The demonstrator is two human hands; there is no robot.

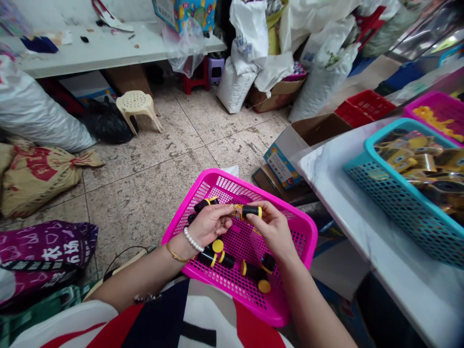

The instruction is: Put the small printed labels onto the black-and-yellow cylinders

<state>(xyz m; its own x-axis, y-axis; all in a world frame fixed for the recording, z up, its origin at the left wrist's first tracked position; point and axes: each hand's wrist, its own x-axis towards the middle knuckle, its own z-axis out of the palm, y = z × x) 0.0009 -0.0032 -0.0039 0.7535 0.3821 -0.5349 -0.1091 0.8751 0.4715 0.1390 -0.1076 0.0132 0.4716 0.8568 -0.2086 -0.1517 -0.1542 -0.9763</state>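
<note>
A pink plastic basket point(290, 217) rests on my lap. Above it, my left hand point(210, 223) and my right hand point(272, 227) both pinch a small toy part point(246, 211): a yellowish piece with a black roller and yellow cap at its right end. Another black roller point(206, 203) pokes out behind my left fingers. Several black rollers with yellow caps point(253, 271) lie loose on the basket's bottom below my hands. My left wrist wears a pearl bracelet and a gold bangle.
To my right a white table point(337, 169) carries a teal basket point(398, 203) full of yellow and black toy pieces and a magenta basket point(440, 104). Cardboard boxes, sacks, white bags, a red crate point(364, 106) and a cream stool point(139, 106) crowd the tiled floor.
</note>
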